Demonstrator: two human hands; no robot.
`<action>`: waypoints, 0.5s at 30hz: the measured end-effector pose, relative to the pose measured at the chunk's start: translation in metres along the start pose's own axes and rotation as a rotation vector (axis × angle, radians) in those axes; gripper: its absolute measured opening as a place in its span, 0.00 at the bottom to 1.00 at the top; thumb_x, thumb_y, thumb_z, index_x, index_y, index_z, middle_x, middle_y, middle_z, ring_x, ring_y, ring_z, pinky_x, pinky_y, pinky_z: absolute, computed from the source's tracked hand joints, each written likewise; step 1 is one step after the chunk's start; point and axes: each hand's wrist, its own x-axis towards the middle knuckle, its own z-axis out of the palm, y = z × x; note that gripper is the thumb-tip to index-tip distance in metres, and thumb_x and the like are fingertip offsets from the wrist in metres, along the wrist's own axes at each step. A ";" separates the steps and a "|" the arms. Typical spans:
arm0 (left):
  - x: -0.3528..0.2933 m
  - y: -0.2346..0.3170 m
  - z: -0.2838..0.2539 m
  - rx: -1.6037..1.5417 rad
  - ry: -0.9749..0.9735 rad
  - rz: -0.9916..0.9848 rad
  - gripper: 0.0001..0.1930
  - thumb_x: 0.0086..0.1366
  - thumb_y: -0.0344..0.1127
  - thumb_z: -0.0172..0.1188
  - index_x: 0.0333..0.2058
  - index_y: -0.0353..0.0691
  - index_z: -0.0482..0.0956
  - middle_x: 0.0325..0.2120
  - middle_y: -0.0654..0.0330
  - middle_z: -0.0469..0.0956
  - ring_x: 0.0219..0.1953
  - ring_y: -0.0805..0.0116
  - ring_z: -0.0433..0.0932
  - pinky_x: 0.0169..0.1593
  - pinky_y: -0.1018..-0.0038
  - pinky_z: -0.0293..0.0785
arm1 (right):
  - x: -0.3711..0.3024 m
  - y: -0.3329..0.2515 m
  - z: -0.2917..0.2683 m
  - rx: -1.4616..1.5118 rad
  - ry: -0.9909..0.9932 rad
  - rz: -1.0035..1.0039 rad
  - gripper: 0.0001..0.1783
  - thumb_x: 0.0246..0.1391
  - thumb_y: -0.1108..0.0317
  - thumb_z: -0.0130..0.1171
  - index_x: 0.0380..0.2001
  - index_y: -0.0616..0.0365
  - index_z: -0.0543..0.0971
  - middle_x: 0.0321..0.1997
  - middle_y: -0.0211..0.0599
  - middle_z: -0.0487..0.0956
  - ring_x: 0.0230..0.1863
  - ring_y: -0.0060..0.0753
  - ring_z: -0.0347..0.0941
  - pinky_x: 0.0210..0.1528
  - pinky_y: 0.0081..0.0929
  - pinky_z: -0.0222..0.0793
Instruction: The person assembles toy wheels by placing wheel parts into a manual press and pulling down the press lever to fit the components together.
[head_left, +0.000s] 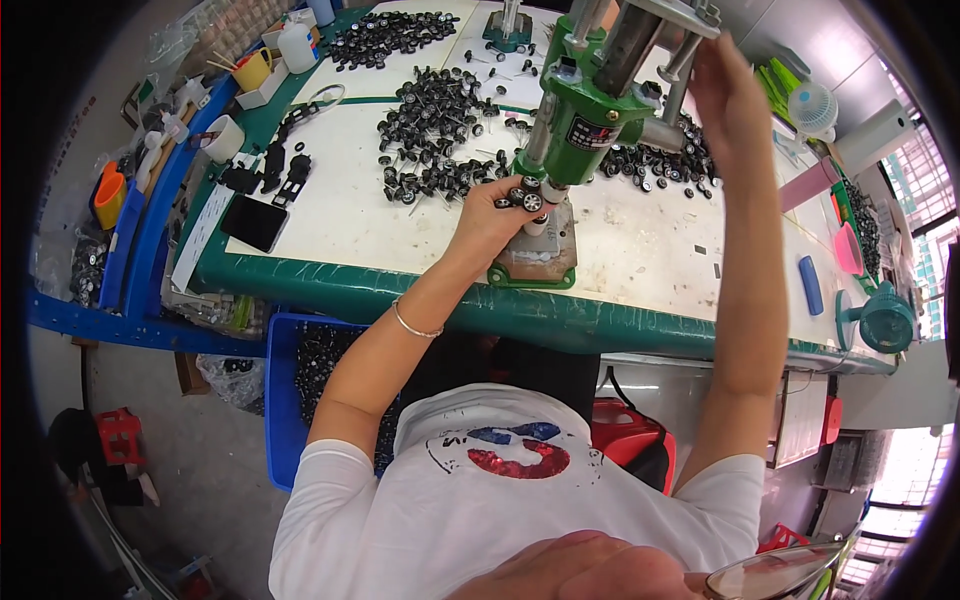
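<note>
My left hand (487,218) pinches small black toy wheels with silver hubs (528,198) under the ram of a green hand press (585,115). Its fingers are closed, partly hidden by the wheels. Below them is the press's metal base (540,255), at the table's front edge. Raised at the upper right, my right hand (728,90) is beside the press's metal lever (682,58). Its fingers are blurred and partly out of sight, so its grip is unclear.
Heaps of black wheels with thin axles (430,125) lie left of the press, with more wheels (660,165) behind it to the right. A dark phone (256,222) is at the table's left. A blue bin (283,400) stands below, and a green fan (887,318) is at the right edge.
</note>
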 end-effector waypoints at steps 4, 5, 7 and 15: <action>0.000 0.003 0.002 -0.049 -0.005 -0.035 0.11 0.52 0.28 0.68 0.36 0.37 0.82 0.26 0.67 0.80 0.29 0.83 0.73 0.35 0.82 0.70 | 0.019 -0.056 0.069 0.022 0.163 0.040 0.12 0.61 0.58 0.53 0.32 0.56 0.74 0.18 0.20 0.68 0.13 0.10 0.59 0.13 0.11 0.55; 0.002 0.002 0.001 -0.043 -0.010 -0.038 0.11 0.52 0.28 0.68 0.36 0.37 0.82 0.26 0.67 0.80 0.29 0.83 0.73 0.35 0.82 0.70 | 0.039 -0.048 0.052 0.026 0.170 0.039 0.12 0.61 0.58 0.53 0.32 0.56 0.74 0.18 0.20 0.68 0.13 0.10 0.59 0.13 0.11 0.55; 0.005 0.001 0.000 0.023 -0.027 -0.004 0.12 0.52 0.27 0.68 0.37 0.37 0.82 0.27 0.66 0.80 0.29 0.83 0.74 0.35 0.82 0.71 | 0.075 -0.032 0.026 0.883 -0.605 0.592 0.13 0.61 0.57 0.53 0.31 0.57 0.74 0.17 0.18 0.65 0.14 0.11 0.55 0.13 0.11 0.51; 0.004 0.002 -0.004 0.061 -0.003 -0.029 0.11 0.52 0.27 0.68 0.36 0.38 0.83 0.27 0.67 0.80 0.29 0.83 0.74 0.35 0.82 0.71 | 0.026 -0.059 0.035 0.875 -0.285 0.497 0.14 0.59 0.56 0.56 0.29 0.56 0.72 0.16 0.14 0.60 0.12 0.08 0.49 0.12 0.08 0.40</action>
